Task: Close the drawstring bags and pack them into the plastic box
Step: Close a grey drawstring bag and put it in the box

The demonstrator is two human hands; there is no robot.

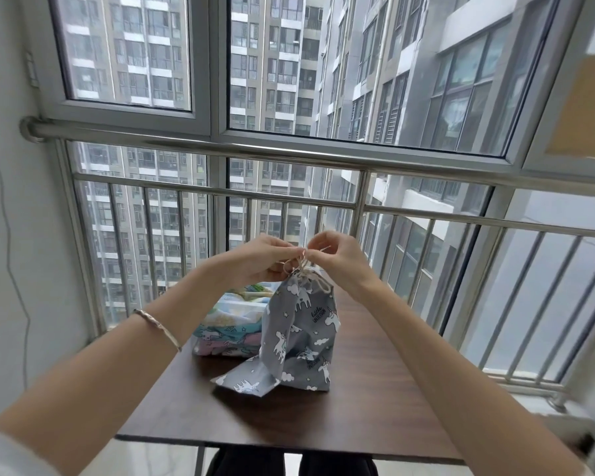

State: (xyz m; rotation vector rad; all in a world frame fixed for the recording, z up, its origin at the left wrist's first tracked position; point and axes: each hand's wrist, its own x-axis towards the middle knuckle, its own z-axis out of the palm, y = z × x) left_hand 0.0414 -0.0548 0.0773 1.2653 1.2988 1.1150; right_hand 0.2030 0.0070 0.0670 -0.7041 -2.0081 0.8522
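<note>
Head view. Grey unicorn-print drawstring bag (299, 331) stands upright on the worktop (358, 407) with its neck gathered. It is just beside the plastic box (227, 324), which holds folded printed fabric. Left hand (255, 259) and right hand (340, 255): each grip narrow, pinching the cord (318, 285) just above the neck, with the bag directly below both. Judgement: thin cloth, light, soft, likely to slump if released. Hold the cord for cinching and the body under the neck for lifting.

Matt against shine

The bag (303, 334) is matt printed cloth, its cord (318, 281) rough pale twine. The table (358, 407) is dark wood grain, smooth, faintly sheened. The box (220, 350) is clear glossy plastic; the railing (289, 154), polished metal.
</note>
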